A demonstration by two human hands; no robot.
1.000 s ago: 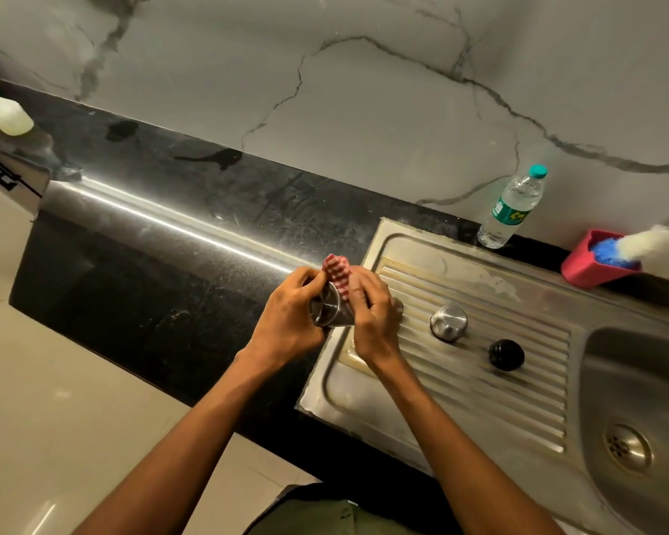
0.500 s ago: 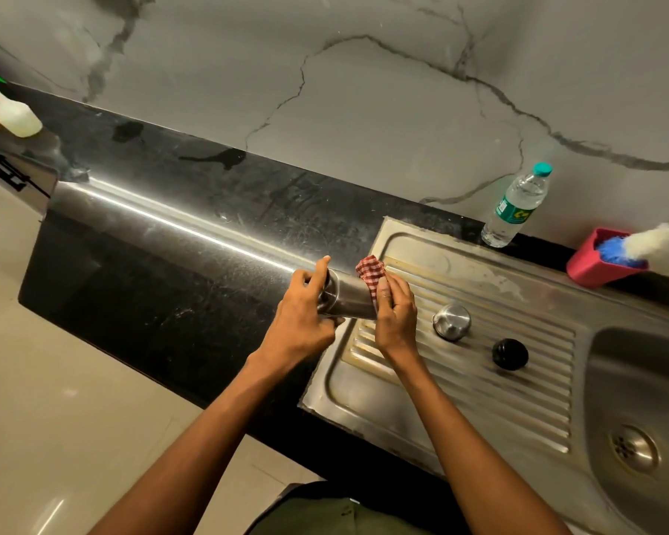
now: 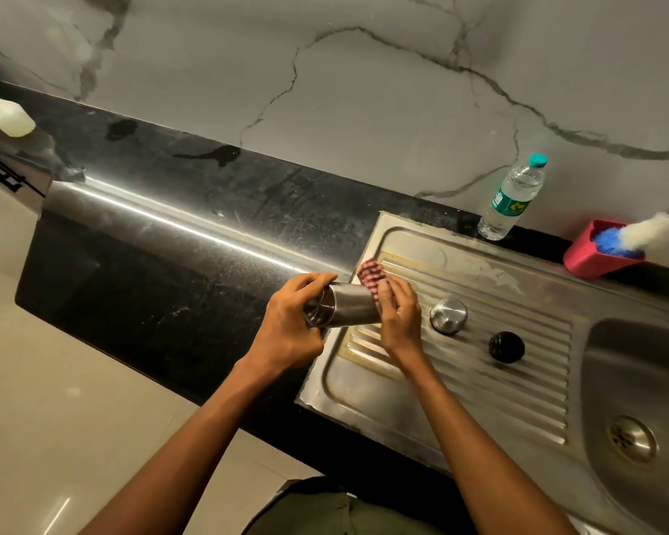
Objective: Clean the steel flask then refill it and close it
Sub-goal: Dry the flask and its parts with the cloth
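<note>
The steel flask (image 3: 344,308) lies on its side in the air above the left edge of the steel drainboard (image 3: 479,364). My left hand (image 3: 290,326) grips its left end. My right hand (image 3: 396,316) presses a red checked cloth (image 3: 371,278) against its right part, hiding that end. A steel cap (image 3: 448,315) and a black inner stopper (image 3: 506,346) rest apart on the ribbed drainboard, right of my hands. A clear water bottle (image 3: 512,198) with a teal cap stands by the wall behind the drainboard.
A sink basin (image 3: 634,380) with a drain sits at the right. A red holder (image 3: 591,251) with a blue and white brush stands at the back right. The black counter (image 3: 170,225) stretches left, with a white spray bottle (image 3: 6,115) at its far end.
The flask has been turned and drawn out to lie lengthwise between my hands. My right hand with the cloth has slid along it toward the right end.
</note>
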